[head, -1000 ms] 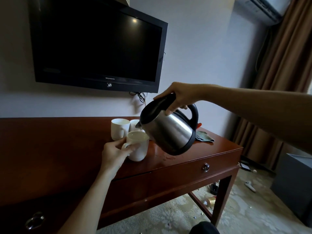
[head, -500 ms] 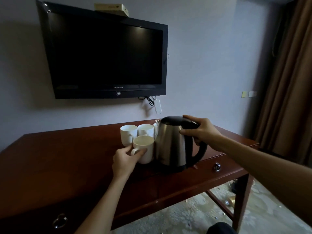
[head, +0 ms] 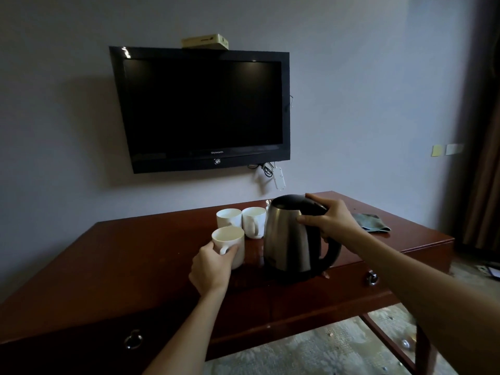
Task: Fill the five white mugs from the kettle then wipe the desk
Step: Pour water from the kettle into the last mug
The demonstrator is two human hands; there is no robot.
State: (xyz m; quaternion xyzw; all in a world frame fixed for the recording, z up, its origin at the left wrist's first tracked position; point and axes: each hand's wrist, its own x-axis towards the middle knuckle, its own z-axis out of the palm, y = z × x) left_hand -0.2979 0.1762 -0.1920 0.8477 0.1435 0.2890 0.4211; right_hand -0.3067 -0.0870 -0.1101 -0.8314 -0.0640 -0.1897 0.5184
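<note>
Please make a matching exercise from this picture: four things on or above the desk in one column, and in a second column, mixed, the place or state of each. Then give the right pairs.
Things
1. kettle
2. front mug
3. cloth
4. small box

Places or states
A. lies on top of the television
B. lies flat on the desk, at its far right
C. held at its handle by the left hand
D. stands upright, the right hand on its top

Pairs: 1-D, 2-C, 3-B, 4-A

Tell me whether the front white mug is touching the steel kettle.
Apart. The head view shows a strip of bare wooden desk between the front white ceramic mug and the stainless steel kettle.
</note>
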